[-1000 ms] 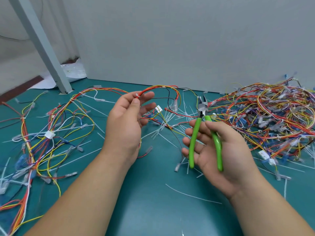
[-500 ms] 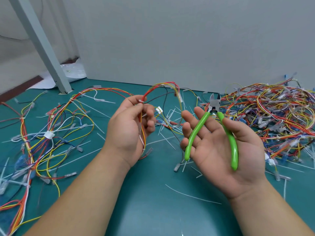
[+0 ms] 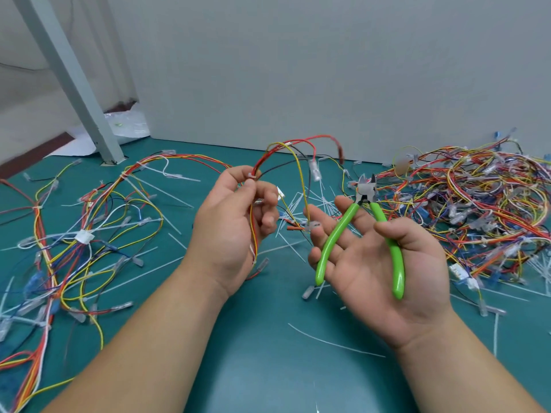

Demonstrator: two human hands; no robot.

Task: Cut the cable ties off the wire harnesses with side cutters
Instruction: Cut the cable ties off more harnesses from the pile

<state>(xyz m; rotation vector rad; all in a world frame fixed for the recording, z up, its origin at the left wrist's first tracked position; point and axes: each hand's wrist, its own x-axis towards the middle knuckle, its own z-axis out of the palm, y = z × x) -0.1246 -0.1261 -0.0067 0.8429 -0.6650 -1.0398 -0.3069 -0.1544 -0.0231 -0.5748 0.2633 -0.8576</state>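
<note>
- Head view: left hand (image 3: 235, 231) pinched the wire harness (image 3: 308, 141) at a white cable tie (image 3: 251, 176); the wires looped up above that grip.
- Right hand (image 3: 381, 263) lay palm-up, fingers straight, thumb hooked over one green handle of the side cutters (image 3: 337, 236); blades parted beyond the fingertips.
- Harness pile (image 3: 477, 198) sat right of that grip.

No legible text, label, brand, number or sign found on inspection; the green handles of the side cutters (image 3: 338, 234) show plain colour, with any marking on the metal head too small to make out; the white block (image 3: 84, 236) and the pale tags among the wire harnesses (image 3: 477, 198) are too small and blurred to read.
</note>
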